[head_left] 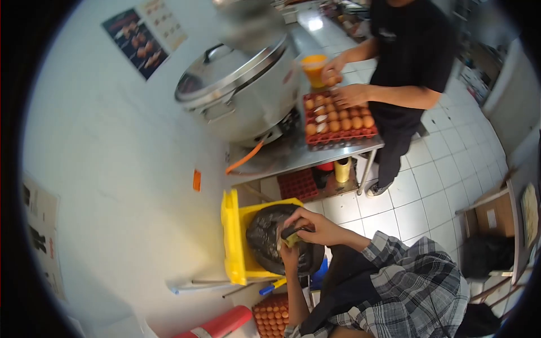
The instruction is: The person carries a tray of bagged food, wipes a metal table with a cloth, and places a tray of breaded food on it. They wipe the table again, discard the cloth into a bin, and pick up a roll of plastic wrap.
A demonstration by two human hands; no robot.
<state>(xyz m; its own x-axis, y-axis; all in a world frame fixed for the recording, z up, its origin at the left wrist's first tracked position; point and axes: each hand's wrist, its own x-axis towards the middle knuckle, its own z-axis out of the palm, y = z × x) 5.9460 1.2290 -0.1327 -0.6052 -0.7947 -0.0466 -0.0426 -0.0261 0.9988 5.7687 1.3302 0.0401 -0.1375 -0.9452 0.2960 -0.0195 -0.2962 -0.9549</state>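
Note:
Both my hands are close together above the yellow bin (230,248), which is lined with a black plastic bag (260,231). My right hand (316,226) comes from the right, its fingers closed round a dark-handled tool (294,230) whose working end I cannot make out. From below, my left hand (289,256) grips a small yellow-green piece of produce (292,240). The tool is right against this piece, or very near it. Its exact kind is too small and blurred to tell.
A big steel cooker (248,107) stands on the metal table (332,152). Beside it, a co-worker in black handles eggs over a red egg tray (341,121) near an orange container (313,69). More eggs (271,316) and a red roll (222,323) are low by the wall.

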